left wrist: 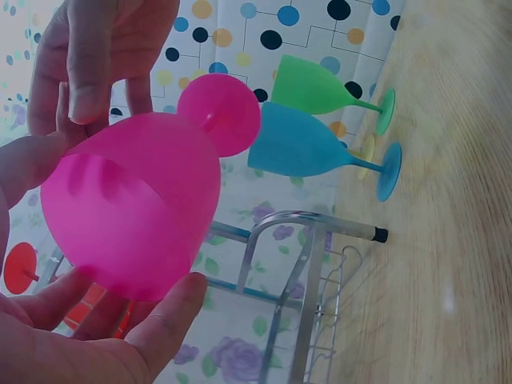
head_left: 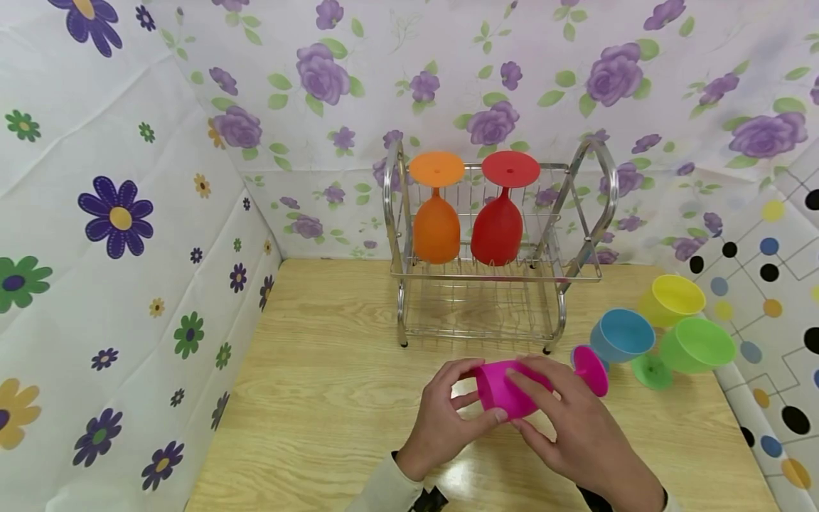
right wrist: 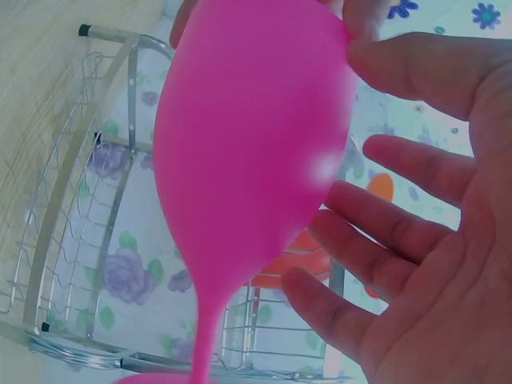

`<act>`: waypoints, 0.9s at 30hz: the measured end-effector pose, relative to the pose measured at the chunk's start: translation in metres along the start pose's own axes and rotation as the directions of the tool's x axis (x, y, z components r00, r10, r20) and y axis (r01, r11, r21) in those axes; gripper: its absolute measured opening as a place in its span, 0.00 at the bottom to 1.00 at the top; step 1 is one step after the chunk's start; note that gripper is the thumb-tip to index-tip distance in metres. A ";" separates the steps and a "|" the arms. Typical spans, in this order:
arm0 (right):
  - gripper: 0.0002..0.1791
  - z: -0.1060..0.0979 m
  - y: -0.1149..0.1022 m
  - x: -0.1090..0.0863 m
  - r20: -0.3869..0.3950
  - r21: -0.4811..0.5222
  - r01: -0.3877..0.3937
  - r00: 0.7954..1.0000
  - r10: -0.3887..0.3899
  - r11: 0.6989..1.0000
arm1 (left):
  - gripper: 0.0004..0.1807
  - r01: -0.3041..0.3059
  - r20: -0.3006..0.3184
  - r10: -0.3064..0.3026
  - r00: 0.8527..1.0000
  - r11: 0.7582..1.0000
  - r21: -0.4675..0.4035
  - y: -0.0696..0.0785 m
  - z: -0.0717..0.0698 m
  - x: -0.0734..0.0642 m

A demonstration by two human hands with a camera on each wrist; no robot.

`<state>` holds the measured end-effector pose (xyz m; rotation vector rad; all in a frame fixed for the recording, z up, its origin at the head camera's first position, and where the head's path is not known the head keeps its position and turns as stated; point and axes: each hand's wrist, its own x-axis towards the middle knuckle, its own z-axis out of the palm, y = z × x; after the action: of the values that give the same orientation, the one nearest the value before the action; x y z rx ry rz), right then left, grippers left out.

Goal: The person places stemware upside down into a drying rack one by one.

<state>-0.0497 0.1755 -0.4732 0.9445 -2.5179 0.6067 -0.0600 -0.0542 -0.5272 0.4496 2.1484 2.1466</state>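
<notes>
A pink plastic goblet [head_left: 502,391] lies sideways in the air over the table, its mouth toward the left and its round foot toward the right. My left hand [head_left: 441,419] grips the bowl near the rim, thumb on the near side and fingers on the far side. Alongside the bowl, my right hand [head_left: 582,427] has its fingers spread and touches it lightly. In the right wrist view the right thumb is by the bowl's upper edge, and the other fingertips [right wrist: 300,284] reach toward its side. The left wrist view looks partly into the bowl [left wrist: 136,216].
Behind the hands stands a two-tier metal dish rack [head_left: 493,277]. An orange goblet [head_left: 436,231] and a red goblet [head_left: 497,231] sit upside down on its upper tier. Upright at the right are blue [head_left: 622,334], green [head_left: 697,346] and yellow goblets [head_left: 672,300]. Patterned cloth walls surround the table.
</notes>
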 end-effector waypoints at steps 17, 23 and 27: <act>0.35 0.001 -0.011 -0.010 -0.240 0.403 -0.269 0.892 0.384 0.875 | 0.33 -0.033 -0.059 0.021 0.998 0.980 -0.197 0.003 0.006 0.006; 0.34 0.006 -0.008 -0.009 -0.346 0.495 -0.192 0.851 0.395 0.847 | 0.33 -0.023 -0.075 0.002 0.997 0.961 -0.277 0.004 0.012 0.009; 0.31 0.007 -0.006 -0.009 -0.377 0.550 -0.171 0.822 0.426 0.818 | 0.33 -0.025 -0.079 -0.001 0.997 0.949 -0.315 0.001 0.014 0.010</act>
<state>-0.0407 0.1721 -0.4820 0.4255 -2.0827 1.4541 -0.0659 -0.0380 -0.5247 0.3565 1.7865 2.4931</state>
